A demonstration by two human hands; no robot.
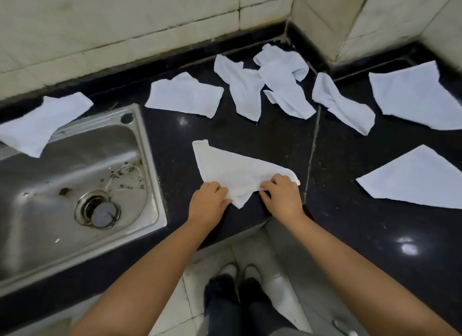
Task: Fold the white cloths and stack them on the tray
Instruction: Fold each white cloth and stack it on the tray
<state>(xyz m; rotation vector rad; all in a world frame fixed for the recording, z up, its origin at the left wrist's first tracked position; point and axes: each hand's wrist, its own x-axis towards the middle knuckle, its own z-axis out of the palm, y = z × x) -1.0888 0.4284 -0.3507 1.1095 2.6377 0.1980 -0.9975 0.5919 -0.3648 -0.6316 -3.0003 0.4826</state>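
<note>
While both hands work the near edge of 1 white cloth (pixel 235 170) on the dark countertop (pixel 350 230), the fold is only starting. The left hand (pixel 208 203) pinches the cloth's near left part, and the right hand (pixel 282 195) grips its near right corner, fingers curled over the fabric. This cloth lies in the middle of the counter, just right of the steel sink (pixel 75 185), its far corner pointing away to the left.

To fold it well, I judge the cloth should first be pulled flat, since it sits skewed and partly doubled. Then the near edge should be carried to meet the far edge, corners matched, and the crease pressed down with the palms before any 2nd fold.

Counting cloths, I make out 8 in all, though the crumpled ones far in the middle overlap, so that count is uncertain. There is 1 in hand; 1 draped over the sink's far left rim (pixel 37 125); 1 lying fairly flat far left of centre (pixel 185 95); 2 rumpled and touching near the wall corner (pixel 265 83); 1 twisted just right of them (pixel 342 103); 1 flat at the far right (pixel 415 95); and 1 flat at the near right (pixel 420 178). No tray is in view, and none is yet stacked.
</note>
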